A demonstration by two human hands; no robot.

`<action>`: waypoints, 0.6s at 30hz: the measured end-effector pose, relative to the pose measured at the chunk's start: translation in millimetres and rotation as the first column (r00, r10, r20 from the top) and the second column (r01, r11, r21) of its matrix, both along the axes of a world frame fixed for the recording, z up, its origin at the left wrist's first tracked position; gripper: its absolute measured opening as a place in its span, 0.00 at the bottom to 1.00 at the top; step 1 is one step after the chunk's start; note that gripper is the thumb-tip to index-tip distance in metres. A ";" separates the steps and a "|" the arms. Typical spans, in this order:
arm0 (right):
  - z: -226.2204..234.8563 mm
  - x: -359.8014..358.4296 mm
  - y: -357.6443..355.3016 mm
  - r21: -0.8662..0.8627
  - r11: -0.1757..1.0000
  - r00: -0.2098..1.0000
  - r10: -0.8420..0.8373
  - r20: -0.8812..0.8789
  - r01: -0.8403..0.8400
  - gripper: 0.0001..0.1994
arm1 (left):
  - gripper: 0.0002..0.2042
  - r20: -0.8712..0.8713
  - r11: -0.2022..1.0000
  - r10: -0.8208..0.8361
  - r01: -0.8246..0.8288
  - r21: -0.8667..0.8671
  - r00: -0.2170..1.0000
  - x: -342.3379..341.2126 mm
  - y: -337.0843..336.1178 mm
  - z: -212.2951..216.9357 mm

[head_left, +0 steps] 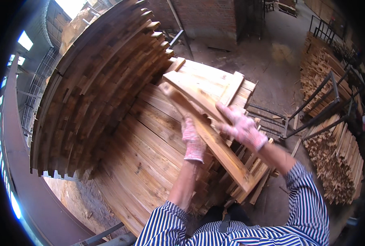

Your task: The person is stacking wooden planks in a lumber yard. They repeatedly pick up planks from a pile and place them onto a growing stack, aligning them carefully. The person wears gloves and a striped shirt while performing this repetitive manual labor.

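Left hand (192,139) in a speckled pink-and-white work glove, laid along the near-left side of a long pale plank (207,131); fingers (187,123) curled against the wood, though whether fully closed round it cannot be told. Right hand (240,126) in a matching glove, fingers spread and pressed flat on the plank's top face, just right of the left hand. Plank tilted, running from the far left, near the tall stack, down to the near right, where its end juts past the edge of the low pile. A second, shorter board (199,88) resting across the plank's far end, touching it.

Underneath, a low pile of boards (149,143), flat and tightly laid, its top serving as the working surface; plank lying diagonally over the pile's right edge. Loose ends of narrower slats (252,172) sticking out below the plank at the pile's near-right corner. At the pile's left edge, a tall stack of darker boards (96,90), stepped at the ends, rising well above the hands.

Blue-and-white striped sleeves (309,201) along the lower edge. To the right, well apart from the pile, a dark metal rack (313,106) and heaps of thin wood strips (338,156) on the dusty floor. Brick wall (199,16) at the far side.
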State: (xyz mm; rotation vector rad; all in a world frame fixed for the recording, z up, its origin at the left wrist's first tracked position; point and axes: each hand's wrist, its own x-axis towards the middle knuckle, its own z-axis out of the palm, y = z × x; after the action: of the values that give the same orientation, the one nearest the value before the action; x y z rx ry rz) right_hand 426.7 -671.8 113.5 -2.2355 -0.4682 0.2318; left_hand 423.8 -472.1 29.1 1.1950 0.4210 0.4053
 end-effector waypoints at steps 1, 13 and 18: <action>4.7 30.6 0.5 -0.043 0.999 1.000 -0.020 -0.009 0.019 0.44 | 0.29 -0.116 0.908 0.036 -0.080 -0.412 0.993 15.0 -5.9 22.0; -83.3 213.7 111.0 -0.252 0.965 0.928 0.158 0.336 -0.072 0.19 | 0.34 -0.151 0.947 0.028 -0.075 -0.313 0.988 38.9 9.2 -10.3; -17.7 129.8 142.9 -0.369 0.873 0.906 0.395 0.150 -0.319 0.33 | 0.26 -0.117 0.963 0.128 -0.152 -0.225 0.985 39.1 54.0 -18.7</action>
State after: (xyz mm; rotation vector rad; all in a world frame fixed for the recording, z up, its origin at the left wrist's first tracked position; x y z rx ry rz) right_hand 556.6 -528.9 95.8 -2.5067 -1.0416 0.2733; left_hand 462.8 -418.1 10.4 0.9626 0.6269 0.4055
